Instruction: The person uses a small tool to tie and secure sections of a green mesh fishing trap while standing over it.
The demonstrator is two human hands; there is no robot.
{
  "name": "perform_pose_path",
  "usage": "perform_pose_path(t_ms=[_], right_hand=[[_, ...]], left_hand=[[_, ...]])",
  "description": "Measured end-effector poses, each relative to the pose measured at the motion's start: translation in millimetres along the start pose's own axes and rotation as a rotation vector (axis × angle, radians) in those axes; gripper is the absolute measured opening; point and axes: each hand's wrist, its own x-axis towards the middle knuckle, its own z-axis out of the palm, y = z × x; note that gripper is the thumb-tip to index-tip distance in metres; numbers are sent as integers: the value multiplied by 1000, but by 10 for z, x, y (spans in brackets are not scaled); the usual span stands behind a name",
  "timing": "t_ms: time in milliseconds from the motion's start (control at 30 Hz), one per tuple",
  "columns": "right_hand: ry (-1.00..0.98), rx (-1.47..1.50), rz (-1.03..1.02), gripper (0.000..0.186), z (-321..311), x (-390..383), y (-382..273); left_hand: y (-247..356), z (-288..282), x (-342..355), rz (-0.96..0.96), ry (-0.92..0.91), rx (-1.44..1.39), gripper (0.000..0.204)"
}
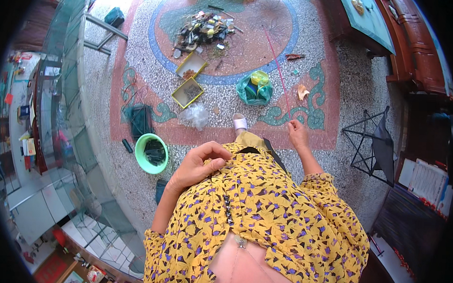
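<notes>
My right hand (297, 134) is raised in front of my right knee, its fingers pinched on the near end of a thin pink cord (278, 67). The cord runs almost straight away from me across the floor, toward a fine tangle of thin lines. Over the lap of my yellow patterned clothing (264, 192), my left hand (202, 163) hovers or rests with loosely bent fingers. A gap shows between its thumb and forefinger, and I see nothing in it. Past my pale shoe (239, 122) sits a green plastic bag (254, 90) with a yellow-topped spool inside.
Left of me stands a mint-green basin (139, 157) holding dark pieces. Two yellow-edged box trays (202, 95) and a crumpled clear bag (193, 116) lie ahead. Beyond them is a heap of small mixed pieces (206, 33) on green netting. A black folding stool (382, 152) stands at right.
</notes>
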Motion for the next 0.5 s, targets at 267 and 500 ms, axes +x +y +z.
perform_pose_path(t_ms=[267,500], right_hand=[[65,26,-75,22,-228,757,-633],[-18,257,-140,16,-40,1248,-1246]], left_hand=[[134,-219,1156,-44,213,-99,19],[246,-365,2132,-143,190,-57,20]])
